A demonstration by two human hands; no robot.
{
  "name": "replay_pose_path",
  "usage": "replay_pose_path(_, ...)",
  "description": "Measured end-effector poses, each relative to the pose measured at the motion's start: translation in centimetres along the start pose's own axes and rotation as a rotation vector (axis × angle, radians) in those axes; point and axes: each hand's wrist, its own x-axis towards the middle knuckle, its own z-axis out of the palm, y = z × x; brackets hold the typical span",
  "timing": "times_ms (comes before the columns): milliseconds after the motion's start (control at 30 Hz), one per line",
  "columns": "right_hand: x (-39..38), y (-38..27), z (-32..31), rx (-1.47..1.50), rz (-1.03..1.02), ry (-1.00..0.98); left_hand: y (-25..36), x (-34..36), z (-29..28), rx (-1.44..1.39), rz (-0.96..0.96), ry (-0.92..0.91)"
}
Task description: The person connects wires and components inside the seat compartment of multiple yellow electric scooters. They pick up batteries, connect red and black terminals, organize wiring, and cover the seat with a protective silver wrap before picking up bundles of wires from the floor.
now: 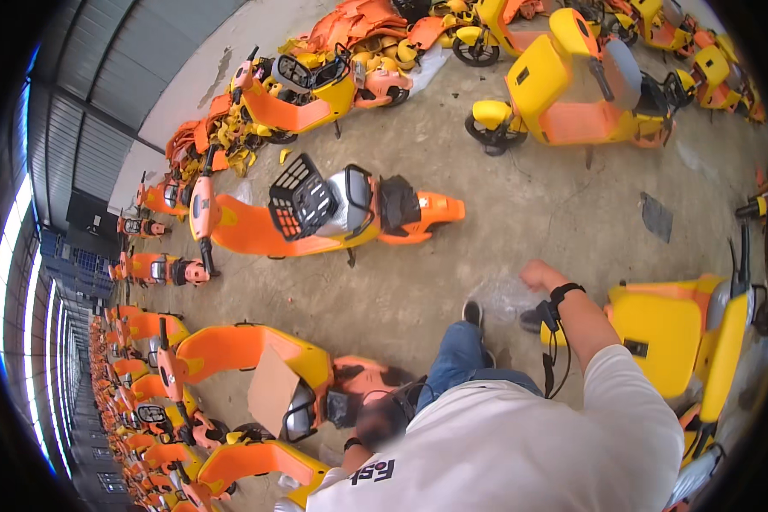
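Observation:
My right hand [536, 275] hangs in the air over the concrete floor, its fingers curled in a loose fist with nothing visible in them. A black wristband [565, 293] with a dangling cable [557, 363] circles that wrist. Low on the left, my left hand [365, 445] is mostly lost in a dark, smeared patch beside the rear of an orange and yellow scooter [264, 348]. Its fingers cannot be made out. A flat brown cardboard piece [273, 388] leans on that scooter's seat area.
Ahead stands another orange scooter [269, 229] with a black crate [303, 200]. A yellow scooter [657, 333] is close on my right, another [572, 111] farther ahead. Loose orange and yellow panels [358, 34] are heaped at the back. Clear plastic sheeting [499, 299] lies near my feet.

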Motion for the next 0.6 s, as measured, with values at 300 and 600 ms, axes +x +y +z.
replay_pose_path(300, 13.6, -8.1, -20.6, -0.258, -0.299, -0.059, 22.5, 8.3, 10.3, -0.383, -0.229, -0.110)
replay_pose_path(600, 20.8, -19.0, -39.5, 0.479, 0.118, 0.009, 40.5, 11.9, 15.8, -0.659, -0.251, -0.114)
